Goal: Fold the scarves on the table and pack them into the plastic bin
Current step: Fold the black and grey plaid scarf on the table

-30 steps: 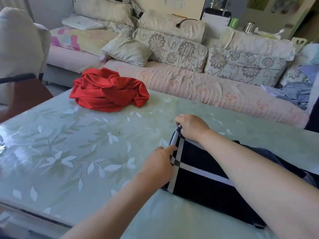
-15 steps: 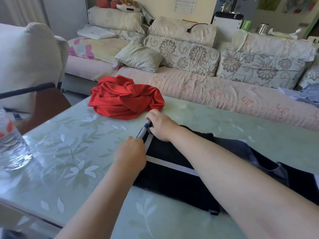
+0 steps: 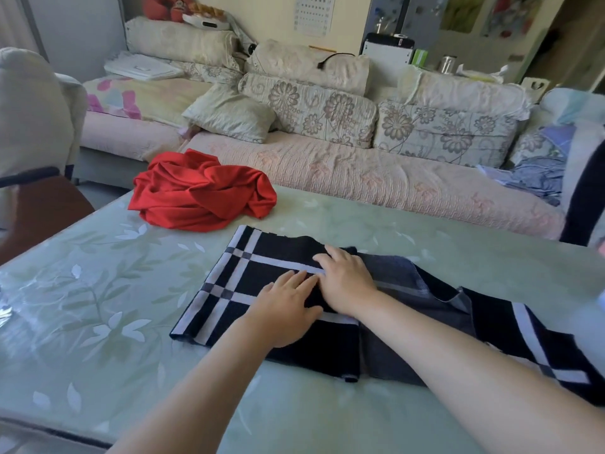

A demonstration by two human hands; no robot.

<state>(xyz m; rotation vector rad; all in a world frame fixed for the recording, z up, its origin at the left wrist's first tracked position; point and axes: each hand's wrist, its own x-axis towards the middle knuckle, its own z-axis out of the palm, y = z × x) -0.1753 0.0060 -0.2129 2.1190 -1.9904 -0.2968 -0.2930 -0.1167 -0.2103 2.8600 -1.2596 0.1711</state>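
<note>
Now, black scarf (image 3: 262, 257): lying on the worktop (image 3: 98, 290), left end doubled over.
Left hand (image 3: 284, 309): pressing on that fold, fingers straight and close together, likely pinning the layers.
Right hand (image 3: 347, 280): pressing alongside, fingers spread, probably flattening the crease.
Red scarf (image 3: 203, 198): sitting bunched just beyond the black scarf, unfolded.
Plastic bin: not showing.

Black checked scarf (image 3: 235, 290) beside a plain red scarf (image 3: 199, 198) on a pale green table (image 3: 98, 306)
White stripes cross the checked scarf in a grid, turning grey where they meet, and its turned-up underside is grey. White leaves pattern the table, the sofa cover (image 3: 376, 181) is pink, and the cushions (image 3: 311, 109) are cream with brown flowers
</note>
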